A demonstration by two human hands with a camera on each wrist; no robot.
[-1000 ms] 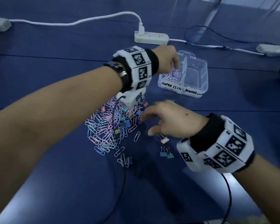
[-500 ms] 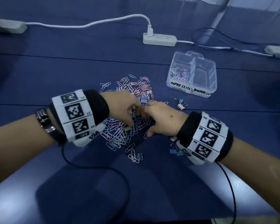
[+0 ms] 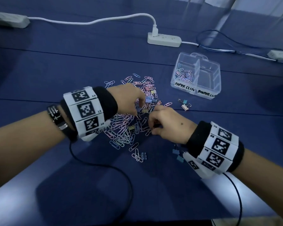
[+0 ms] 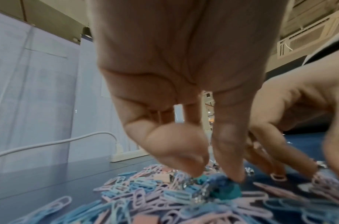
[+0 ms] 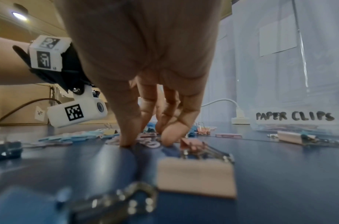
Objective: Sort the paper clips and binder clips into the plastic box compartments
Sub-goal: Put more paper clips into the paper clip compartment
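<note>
Head view | hands: left (image 3: 129, 98), right (image 3: 168, 123) | plastic box (image 3: 217, 88): two compartments

Dark blue surface (image 3: 59, 66) under everything. White power strip (image 3: 164, 40) at the far side, with a white plug (image 3: 155, 31) pushed into its left end and a white cable (image 3: 88, 22) running off left to another pale strip (image 3: 8, 20) at the edge. Tangle of thin blue wire (image 3: 219, 46) right of the strip. Third white strip (image 3: 281, 56) at the far right edge. Pale curtain (image 4: 30, 91) behind.
</note>
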